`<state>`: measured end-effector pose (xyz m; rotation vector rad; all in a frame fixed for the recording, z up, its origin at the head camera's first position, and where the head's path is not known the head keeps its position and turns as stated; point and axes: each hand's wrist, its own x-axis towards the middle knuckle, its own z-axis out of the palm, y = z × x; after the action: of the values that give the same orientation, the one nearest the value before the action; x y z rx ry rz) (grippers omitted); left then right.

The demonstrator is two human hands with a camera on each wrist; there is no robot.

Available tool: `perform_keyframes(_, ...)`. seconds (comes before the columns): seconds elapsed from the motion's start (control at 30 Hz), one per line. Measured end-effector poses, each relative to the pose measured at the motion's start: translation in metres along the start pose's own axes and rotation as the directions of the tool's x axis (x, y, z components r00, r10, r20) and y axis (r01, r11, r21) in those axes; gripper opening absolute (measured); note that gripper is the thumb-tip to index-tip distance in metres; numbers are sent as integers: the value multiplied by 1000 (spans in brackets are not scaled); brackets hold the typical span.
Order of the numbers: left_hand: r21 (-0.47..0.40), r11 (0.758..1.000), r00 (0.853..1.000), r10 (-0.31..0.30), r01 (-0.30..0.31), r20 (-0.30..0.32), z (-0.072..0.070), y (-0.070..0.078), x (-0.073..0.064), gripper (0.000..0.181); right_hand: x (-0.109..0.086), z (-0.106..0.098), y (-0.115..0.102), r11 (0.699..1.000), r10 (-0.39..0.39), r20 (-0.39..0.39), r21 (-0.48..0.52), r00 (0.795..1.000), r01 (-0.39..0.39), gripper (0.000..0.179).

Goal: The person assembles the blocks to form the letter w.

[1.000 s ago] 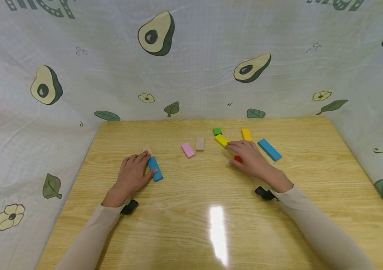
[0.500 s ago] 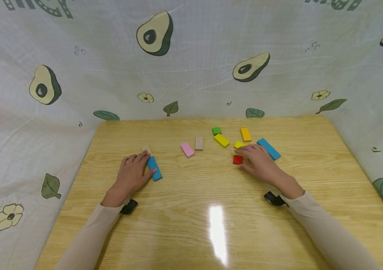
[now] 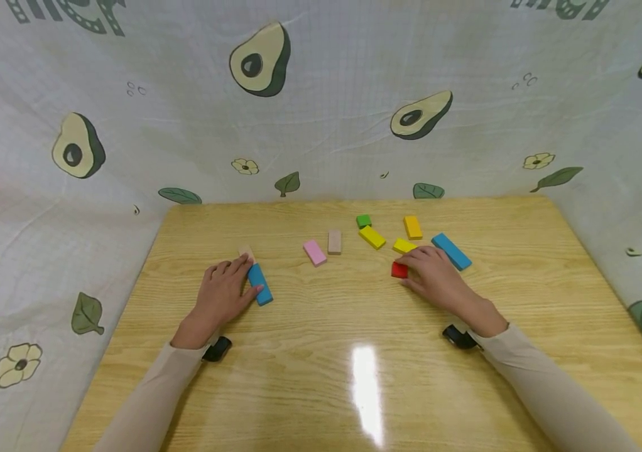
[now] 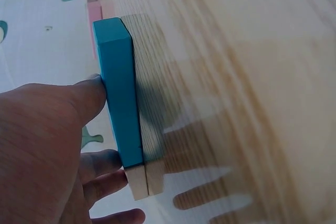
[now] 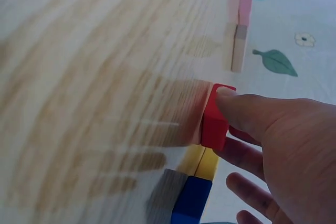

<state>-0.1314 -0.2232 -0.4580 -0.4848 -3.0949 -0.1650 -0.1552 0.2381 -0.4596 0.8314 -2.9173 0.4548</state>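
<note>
In the head view my left hand (image 3: 220, 294) rests on a long blue block (image 3: 261, 284) lying flat at the left of the table. Its thumb touches the block's top face, and the index fingertip lies near the joint with a plain wooden block (image 3: 246, 252) at the far end. On the right side, my right hand (image 3: 438, 280) pinches a small red block (image 5: 215, 121) between thumb and fingers. Just beyond the red block a yellow block (image 3: 404, 245) is partly hidden by that hand's fingers.
Toward the back lie a pink block (image 3: 315, 253), a pale wooden block (image 3: 335, 242), a green block (image 3: 363, 220), another yellow block (image 3: 372, 237) and an orange block (image 3: 413, 227). A second blue block (image 3: 452, 251) lies beyond my right hand. Patterned cloth (image 3: 321, 107) hangs behind.
My right hand has moved right and toward me from the left yellow block to the red block, uncovering the orange and nearer yellow blocks. My left hand stays put.
</note>
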Motion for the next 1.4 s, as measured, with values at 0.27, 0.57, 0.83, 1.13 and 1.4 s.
perform_keyframes(0.27,1,1000,1000,2,-2,-10,0,1,-2,64,2,1,-2,1000,-5,-44,-9,999,4,33)
perform_keyframes(0.57,-11,1000,1000,4,-5,-24,0,1,-3,64,7,1,-11,1000,-22,-77,15,997,23,31)
perform_keyframes(0.83,-19,1000,1000,-1,1,-20,0,2,-4,64,14,5,-39,995,-90,-83,38,993,93,32)
perform_keyframes(1.13,-15,1000,1000,-7,7,-19,-1,3,-4,64,25,17,-76,975,-215,-63,46,974,218,32)
perform_keyframes(1.4,-10,1000,999,-10,9,-34,2,2,-4,65,35,30,-105,955,-289,-60,47,955,292,29)
